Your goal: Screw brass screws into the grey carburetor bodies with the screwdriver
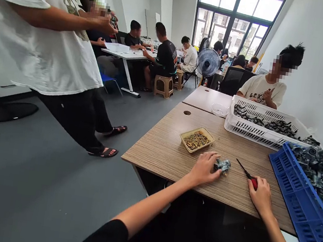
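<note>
My left hand (pixel 205 169) is closed around the near side of a small grey metal part (pixel 222 165), which rests on the wood-grain table (pixel 152 145). A few tiny brass-coloured bits lie beside that part. My right hand (pixel 261 196) grips the red handle of a screwdriver (pixel 245 169), its dark shaft pointing up and left across the tabletop. Just beyond my left hand sits a cream tray (pixel 187 144) filled with brass-coloured screws.
At right stand a blue crate (pixel 286 182) of metal parts and a white basket (pixel 255 134) of dark parts. Behind them is a clear round dish (pixel 219 110). A person (pixel 270 82) sits across; another (pixel 56 54) stands left. A fan (pixel 207 62) is farther back.
</note>
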Demonstrator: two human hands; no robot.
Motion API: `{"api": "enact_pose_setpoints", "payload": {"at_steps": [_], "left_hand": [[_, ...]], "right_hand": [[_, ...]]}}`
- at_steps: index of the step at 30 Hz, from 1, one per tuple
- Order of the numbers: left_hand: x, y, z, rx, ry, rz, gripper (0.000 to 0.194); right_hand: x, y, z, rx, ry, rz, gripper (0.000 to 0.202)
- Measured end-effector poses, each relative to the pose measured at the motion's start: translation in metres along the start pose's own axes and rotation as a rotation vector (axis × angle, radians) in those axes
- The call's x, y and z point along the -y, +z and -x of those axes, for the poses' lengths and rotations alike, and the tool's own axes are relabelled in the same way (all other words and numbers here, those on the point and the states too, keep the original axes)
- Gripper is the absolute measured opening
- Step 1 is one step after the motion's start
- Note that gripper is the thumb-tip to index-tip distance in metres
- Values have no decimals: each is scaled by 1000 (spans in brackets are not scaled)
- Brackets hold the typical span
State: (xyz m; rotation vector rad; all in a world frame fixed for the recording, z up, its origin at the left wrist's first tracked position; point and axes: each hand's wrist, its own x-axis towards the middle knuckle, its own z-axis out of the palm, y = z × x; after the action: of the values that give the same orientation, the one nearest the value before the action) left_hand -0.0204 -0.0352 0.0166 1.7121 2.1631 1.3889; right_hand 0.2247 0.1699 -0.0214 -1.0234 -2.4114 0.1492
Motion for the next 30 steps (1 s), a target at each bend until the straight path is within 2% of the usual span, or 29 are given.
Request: {"api": "enact_pose_setpoints", "payload": {"at_steps": [2, 4, 7, 9, 11, 14, 24, 30], "left_hand": [[10, -29, -10, 5, 0, -113, 32], [26, -56, -27, 37, -56, -261, 21], [55, -87, -56, 124, -153, -443, 18], [70, -97, -71, 213, -180, -520, 19], [81, -99, -80, 294, -190, -561, 18], [88, -93, -86, 333, -170, -584, 20], [92, -77, -95, 361, -135, -615, 13], [88, -79, -97, 329, -175, -610, 11]], "right_hand": [[-3, 1, -2, -2, -2, -25, 33], [-5, 2, -3, -1, -3, -50, 33], [-8, 5, -3, -10, -5, -94, 32], [-9, 6, -2, -20, -5, -119, 32], [-11, 8, -2, -22, -1, -128, 32], [-12, 9, -2, -12, 6, -127, 32], [-10, 11, -1, -9, 14, -150, 28], [-8, 10, -1, -5, 24, -145, 29]]}}
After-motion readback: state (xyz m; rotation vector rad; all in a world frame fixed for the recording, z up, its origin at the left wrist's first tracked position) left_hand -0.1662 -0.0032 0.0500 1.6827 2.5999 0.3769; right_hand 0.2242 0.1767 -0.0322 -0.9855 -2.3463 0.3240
